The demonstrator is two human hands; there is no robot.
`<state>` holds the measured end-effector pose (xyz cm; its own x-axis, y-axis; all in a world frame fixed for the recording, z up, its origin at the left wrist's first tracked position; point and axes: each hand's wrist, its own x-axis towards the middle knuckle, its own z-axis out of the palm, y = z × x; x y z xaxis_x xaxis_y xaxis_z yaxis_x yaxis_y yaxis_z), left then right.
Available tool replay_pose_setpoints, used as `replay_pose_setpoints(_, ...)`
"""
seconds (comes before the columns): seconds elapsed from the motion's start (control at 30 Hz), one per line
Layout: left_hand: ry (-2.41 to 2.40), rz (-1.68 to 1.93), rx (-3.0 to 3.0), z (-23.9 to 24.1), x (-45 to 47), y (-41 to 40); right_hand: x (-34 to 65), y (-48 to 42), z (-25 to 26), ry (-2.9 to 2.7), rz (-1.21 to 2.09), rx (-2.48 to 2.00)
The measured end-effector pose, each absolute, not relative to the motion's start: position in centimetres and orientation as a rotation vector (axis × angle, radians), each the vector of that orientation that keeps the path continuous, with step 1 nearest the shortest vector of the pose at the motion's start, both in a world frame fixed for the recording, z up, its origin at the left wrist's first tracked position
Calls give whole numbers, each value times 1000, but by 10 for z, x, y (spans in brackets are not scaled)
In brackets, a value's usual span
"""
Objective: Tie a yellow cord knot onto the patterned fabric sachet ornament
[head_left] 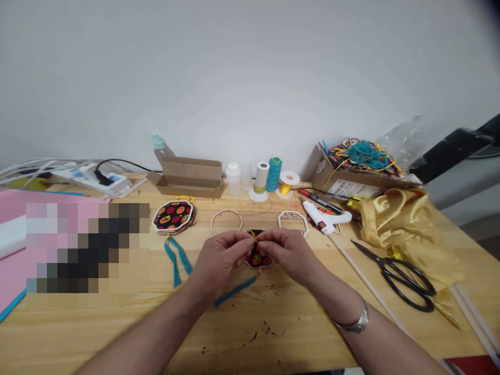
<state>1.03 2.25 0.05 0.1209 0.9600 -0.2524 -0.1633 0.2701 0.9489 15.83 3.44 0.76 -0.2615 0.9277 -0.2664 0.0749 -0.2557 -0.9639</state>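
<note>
My left hand (221,258) and my right hand (289,251) meet at the middle of the wooden table (117,323), both pinched on a thin yellow cord (254,238) at the top of a small black ornament with red and orange dots (255,256). The ornament lies between the two hands, partly hidden by my fingers. A teal tassel (234,292) trails from under it toward me. A silver bracelet is on my right wrist.
Finished ornaments with teal tassels (174,216), a wooden ring (226,221) and a carved wooden frame (292,221) lie behind my hands. Thread spools (273,174), a glue gun (326,219), black scissors (406,278), gold fabric (406,224) and cardboard boxes (187,177) stand further back.
</note>
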Motion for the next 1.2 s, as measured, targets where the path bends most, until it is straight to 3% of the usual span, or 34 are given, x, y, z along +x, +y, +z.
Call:
replay_pose_setpoints(0.17, 1159, 1068, 889, -4, 10, 25, 164, 34, 5, -1677, 1150, -1376)
replay_pose_setpoints(0.47, 1131, 1094, 822, -5, 12, 27, 163, 16, 1, -2254, -103, -1144)
replay_pose_setpoints(0.67, 1047, 1099, 728, -5, 11, 26, 159, 8, 1, -2373, -500, -940)
replay_pose_setpoints(1.0, 899, 1016, 506, -8, 11, 25, 156, 5, -1, -2508, -527, -830)
replay_pose_setpoints(1.07, 902, 1018, 512, -8, 11, 25, 157, 6, 1, -2470, -354, -809)
replay_pose_setpoints(1.2, 916, 1066, 617, -7, 11, 24, 158, 14, 4, -2047, 291, -966)
